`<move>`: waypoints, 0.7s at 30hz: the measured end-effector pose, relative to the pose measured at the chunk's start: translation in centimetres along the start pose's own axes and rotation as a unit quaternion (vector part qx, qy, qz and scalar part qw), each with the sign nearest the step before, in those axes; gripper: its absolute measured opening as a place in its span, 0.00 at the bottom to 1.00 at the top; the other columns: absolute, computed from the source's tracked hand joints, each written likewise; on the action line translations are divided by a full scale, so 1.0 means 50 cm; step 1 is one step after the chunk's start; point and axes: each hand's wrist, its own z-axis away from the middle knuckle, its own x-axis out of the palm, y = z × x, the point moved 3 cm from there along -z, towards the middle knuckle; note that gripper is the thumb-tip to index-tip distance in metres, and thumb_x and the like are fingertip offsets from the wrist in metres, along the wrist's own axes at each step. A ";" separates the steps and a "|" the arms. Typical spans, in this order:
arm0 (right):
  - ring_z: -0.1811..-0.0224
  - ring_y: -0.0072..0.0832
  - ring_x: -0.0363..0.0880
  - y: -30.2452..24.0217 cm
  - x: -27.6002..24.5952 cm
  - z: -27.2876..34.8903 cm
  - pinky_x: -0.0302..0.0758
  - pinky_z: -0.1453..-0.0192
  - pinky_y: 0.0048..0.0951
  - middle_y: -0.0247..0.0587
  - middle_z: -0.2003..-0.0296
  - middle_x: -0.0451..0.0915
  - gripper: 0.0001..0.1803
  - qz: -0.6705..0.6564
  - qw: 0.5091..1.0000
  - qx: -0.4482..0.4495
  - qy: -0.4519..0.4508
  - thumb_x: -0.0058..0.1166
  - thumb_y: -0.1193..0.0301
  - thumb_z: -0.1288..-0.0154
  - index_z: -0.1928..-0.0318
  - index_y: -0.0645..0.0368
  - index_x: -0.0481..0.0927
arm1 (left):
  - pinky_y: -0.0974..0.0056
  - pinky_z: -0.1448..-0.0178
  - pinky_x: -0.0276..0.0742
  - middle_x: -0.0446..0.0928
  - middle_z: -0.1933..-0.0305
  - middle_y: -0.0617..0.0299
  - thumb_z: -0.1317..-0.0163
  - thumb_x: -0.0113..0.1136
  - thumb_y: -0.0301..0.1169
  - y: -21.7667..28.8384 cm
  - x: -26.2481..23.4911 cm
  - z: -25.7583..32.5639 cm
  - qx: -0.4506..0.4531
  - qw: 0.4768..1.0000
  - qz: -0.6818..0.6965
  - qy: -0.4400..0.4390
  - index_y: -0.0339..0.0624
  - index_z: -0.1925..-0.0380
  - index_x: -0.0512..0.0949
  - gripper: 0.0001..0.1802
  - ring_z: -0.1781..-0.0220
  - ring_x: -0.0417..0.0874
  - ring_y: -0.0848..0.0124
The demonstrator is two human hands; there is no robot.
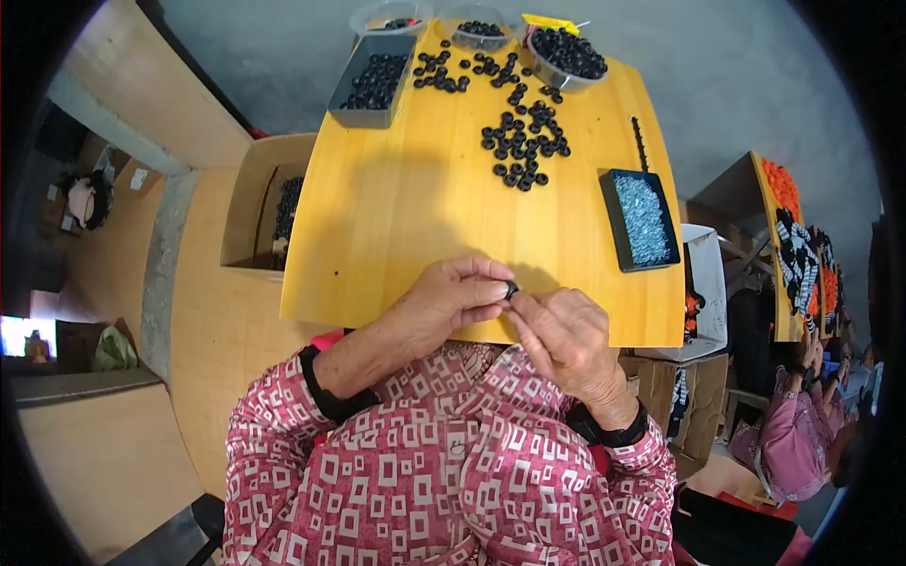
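Note:
Just above the table's near edge, my left hand (pixel 462 294) pinches a small black wheel-like piece (pixel 511 290) between thumb and fingertips. My right hand (pixel 563 332) meets it from the right with its fingers closed. Whatever those fingers hold, if anything, is hidden. Farther up the table lies a loose cluster of similar black pieces (pixel 525 143), round with a hole in the middle. A black tray (pixel 622 226) full of small silvery metal parts (pixel 645 219) stands on the right, beyond my right hand.
At the back of the yellow table (pixel 363 226) stand a grey bin (pixel 361 119) and a clear bowl (pixel 559 81), both with black pieces. A thin black strip (pixel 639 143) lies behind the tray. Cardboard boxes flank the table. Another person (pixel 797 439) sits at far right.

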 end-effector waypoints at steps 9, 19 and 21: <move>0.71 0.32 0.82 0.054 -0.119 -0.096 0.79 0.67 0.29 0.43 0.72 0.80 0.04 -0.057 0.997 0.054 0.002 0.60 0.78 0.40 0.64 0.65 0.82 | 0.75 0.51 0.84 0.81 0.54 0.57 0.33 0.58 0.24 0.054 0.007 0.023 0.010 0.999 0.019 0.044 0.38 0.53 0.78 0.10 0.52 0.85 0.71; 0.68 0.18 0.80 0.190 -0.198 -0.229 0.78 0.63 0.22 0.34 0.67 0.83 0.08 -0.247 0.897 0.343 0.129 0.58 0.75 0.35 0.57 0.67 0.83 | 0.74 0.49 0.84 0.82 0.54 0.56 0.34 0.59 0.25 0.100 -0.025 0.035 0.010 0.997 0.076 0.021 0.39 0.54 0.80 0.10 0.52 0.85 0.69; 0.67 0.19 0.80 0.228 -0.187 -0.260 0.78 0.63 0.21 0.35 0.67 0.83 0.09 -0.228 0.903 0.339 0.129 0.58 0.75 0.35 0.57 0.67 0.83 | 0.74 0.49 0.84 0.83 0.55 0.56 0.34 0.59 0.25 0.096 -0.031 0.033 0.005 0.996 0.081 0.021 0.39 0.54 0.80 0.09 0.52 0.85 0.69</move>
